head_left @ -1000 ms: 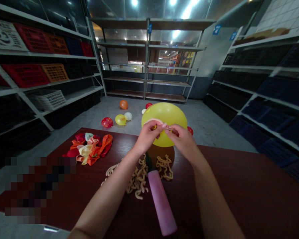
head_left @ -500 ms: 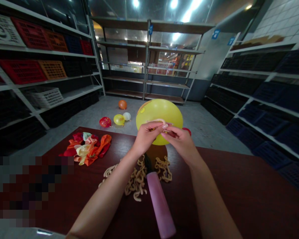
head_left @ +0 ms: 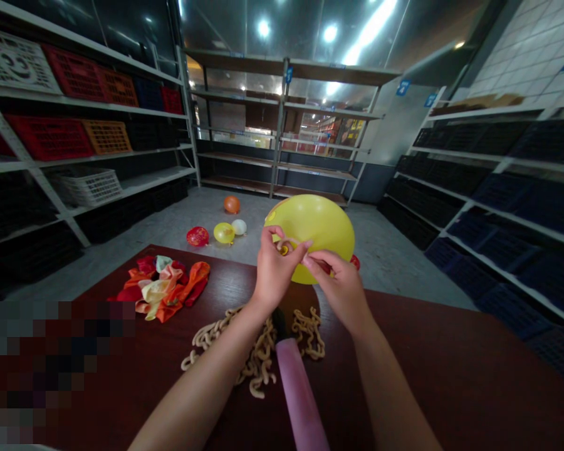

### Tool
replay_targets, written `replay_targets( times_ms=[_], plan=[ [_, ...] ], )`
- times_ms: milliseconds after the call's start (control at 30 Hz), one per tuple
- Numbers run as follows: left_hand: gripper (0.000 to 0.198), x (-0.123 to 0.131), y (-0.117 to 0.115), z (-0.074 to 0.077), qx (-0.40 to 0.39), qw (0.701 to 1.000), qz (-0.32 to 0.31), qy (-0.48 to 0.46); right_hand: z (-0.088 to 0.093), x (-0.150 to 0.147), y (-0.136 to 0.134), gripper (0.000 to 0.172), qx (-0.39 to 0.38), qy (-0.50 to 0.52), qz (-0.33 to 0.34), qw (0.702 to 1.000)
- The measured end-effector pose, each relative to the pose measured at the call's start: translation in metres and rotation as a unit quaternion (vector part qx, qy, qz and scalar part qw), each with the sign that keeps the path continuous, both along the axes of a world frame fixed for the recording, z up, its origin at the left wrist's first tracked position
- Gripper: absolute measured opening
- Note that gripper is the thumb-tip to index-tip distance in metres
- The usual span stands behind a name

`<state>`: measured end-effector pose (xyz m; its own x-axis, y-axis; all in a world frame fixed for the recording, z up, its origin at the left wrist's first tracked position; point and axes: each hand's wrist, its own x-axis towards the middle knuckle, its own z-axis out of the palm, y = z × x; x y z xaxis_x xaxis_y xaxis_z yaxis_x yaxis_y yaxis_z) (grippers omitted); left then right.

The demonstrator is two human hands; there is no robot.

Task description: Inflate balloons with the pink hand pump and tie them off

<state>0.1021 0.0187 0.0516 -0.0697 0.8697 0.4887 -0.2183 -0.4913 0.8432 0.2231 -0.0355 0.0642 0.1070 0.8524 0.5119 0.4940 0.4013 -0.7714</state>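
Note:
A large inflated yellow balloon (head_left: 331, 225) is just beyond my hands, above the far edge of the table. My left hand (head_left: 273, 275) is closed, thumb and fingers pinching a pale beige strand (head_left: 289, 240) near the balloon's yellow neck opening (head_left: 284, 250). Closed fingertips of my right hand (head_left: 342, 285) meet the left thumb and pinch the strand at its other side; what lies between them is partly hidden. Below my hands, a pink hand pump (head_left: 301, 388) with a dark nozzle lies among several beige strands (head_left: 258, 366) on the dark red table (head_left: 432, 369).
Flat balloons (head_left: 169, 285) are heaped on the table's left. Small inflated balloons, among them an orange one (head_left: 232, 204) and a red one (head_left: 197, 236), lie on the floor beyond. Shelves with crates (head_left: 51, 136) stand left and right, a metal rack (head_left: 277, 144) at the back.
The left fingers have risen and spread a little from the thumb, so the balloon's neck opening shows. The balloon has shifted slightly right. The view has tilted up somewhat.

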Motion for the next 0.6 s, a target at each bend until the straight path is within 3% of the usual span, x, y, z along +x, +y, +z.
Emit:
replay_targets(
  times_ms=[67,267,467,600],
  plan=[
    [0.036,0.0,0.0,-0.001,0.002,1.0,-0.004,0.001,0.0,0.0,-0.001,0.024,-0.006,-0.004,0.001,1.0],
    [0.017,-0.006,-0.008,0.009,0.068,0.99,-0.097,0.077,0.006,0.001,-0.002,0.028,-0.015,0.08,-0.011,0.997],
    [0.019,-0.007,-0.014,0.013,0.184,0.955,-0.069,0.221,0.01,0.003,-0.003,0.027,0.025,0.127,-0.058,0.99],
    [0.019,-0.004,-0.01,0.006,0.234,0.936,-0.026,0.262,0.007,0.0,-0.004,0.026,0.069,0.056,-0.119,0.989]
  ],
)
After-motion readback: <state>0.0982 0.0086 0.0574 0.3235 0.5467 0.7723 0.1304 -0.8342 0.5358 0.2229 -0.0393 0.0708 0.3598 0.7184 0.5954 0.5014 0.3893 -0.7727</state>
